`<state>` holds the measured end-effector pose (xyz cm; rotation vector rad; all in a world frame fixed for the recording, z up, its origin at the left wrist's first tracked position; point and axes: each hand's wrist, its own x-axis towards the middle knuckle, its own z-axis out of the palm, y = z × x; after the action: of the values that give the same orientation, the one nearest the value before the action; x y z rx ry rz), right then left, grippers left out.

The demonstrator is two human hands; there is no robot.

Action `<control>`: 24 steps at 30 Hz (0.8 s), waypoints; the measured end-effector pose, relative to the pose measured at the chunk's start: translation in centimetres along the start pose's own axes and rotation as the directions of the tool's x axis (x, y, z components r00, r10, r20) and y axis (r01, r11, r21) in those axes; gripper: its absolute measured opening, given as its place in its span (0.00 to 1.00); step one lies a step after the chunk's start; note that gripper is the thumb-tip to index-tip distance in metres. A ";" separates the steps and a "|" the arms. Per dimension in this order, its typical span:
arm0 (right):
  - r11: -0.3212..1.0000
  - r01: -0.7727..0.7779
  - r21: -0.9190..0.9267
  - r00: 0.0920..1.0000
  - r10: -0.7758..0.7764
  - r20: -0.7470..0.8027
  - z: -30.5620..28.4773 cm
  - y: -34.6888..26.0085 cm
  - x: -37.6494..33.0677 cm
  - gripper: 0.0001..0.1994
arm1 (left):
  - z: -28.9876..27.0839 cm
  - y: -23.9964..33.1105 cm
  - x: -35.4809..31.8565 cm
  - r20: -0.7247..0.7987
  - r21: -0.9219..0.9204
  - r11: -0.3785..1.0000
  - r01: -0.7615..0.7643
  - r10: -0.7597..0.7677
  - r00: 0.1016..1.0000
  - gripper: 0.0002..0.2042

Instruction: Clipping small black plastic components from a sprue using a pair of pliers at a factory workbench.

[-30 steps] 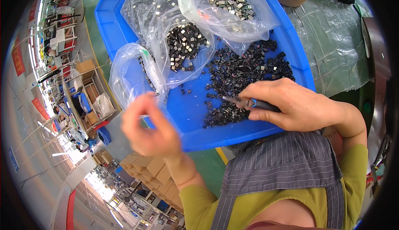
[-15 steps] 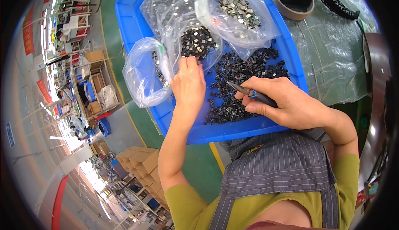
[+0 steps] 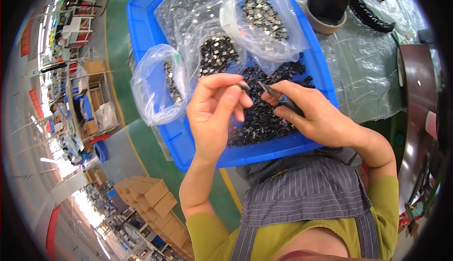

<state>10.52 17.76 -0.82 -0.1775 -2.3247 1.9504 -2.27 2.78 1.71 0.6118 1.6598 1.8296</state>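
My left hand [image 3: 211, 119] is raised over the near part of a blue plastic tray [image 3: 325, 89], pinching a small dark part [image 3: 242, 86] between thumb and forefinger. Just to its right, my right hand [image 3: 323, 115] grips a pair of small pointed pliers [image 3: 293, 105] with dark handles. Their grey tip points toward the small part, with a gap between them. Beneath both hands lies a heap of loose black bits [image 3: 264, 124]. Beyond my left hand, an open clear bag [image 3: 193, 74] holds black parts with shiny square metal faces [image 3: 218, 53].
Another clear bag [image 3: 295, 30] of metal-faced parts lies at the tray's far right, and a third bag [image 3: 153, 89] at its left. A dark device in a round beige holder [image 3: 325, 24] stands on the plastic-covered table [image 3: 363, 77]. Cardboard boxes [image 3: 155, 197] are stacked lower left.
My left hand has come back from the middle bag toward the pliers, now with a small dark part in its fingertips. My right hand still holds the pliers, slightly shifted in view.
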 end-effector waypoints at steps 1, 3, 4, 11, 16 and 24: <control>0.998 0.034 -0.057 0.999 -0.035 -0.009 0.2 0.2 0.0 0.15 | 0.0 -0.1 0.0 -0.012 -0.036 0.999 0.010 -0.010 1.000 0.07; 0.987 0.023 -0.156 0.999 -0.026 -0.022 0.5 0.0 0.0 0.15 | -0.1 -0.2 -0.4 0.000 -0.050 0.999 0.014 -0.014 1.000 0.07; 0.972 0.018 -0.232 0.999 -0.025 -0.028 0.7 -0.1 -0.1 0.15 | -0.2 -0.2 -0.8 0.019 -0.029 1.000 0.010 -0.010 1.000 0.07; 0.924 0.108 -0.366 0.994 -0.110 0.014 1.1 -0.3 0.3 0.15 | 0.0 -1.0 -1.9 0.071 0.352 0.916 -0.193 0.180 0.981 0.13; 0.941 0.016 -0.337 1.000 -0.010 0.020 1.3 -0.8 0.2 0.16 | -0.3 -1.1 -2.1 0.106 0.513 0.813 -0.274 0.257 0.961 0.17; 0.944 0.009 -0.329 0.999 0.003 0.034 1.0 -0.6 0.1 0.16 | 0.0 -0.5 -2.0 0.174 0.534 0.806 -0.255 0.191 0.966 0.18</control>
<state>10.22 16.73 -0.37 -0.1665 -2.6567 1.5589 -0.78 1.37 1.28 1.1803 2.1238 1.4051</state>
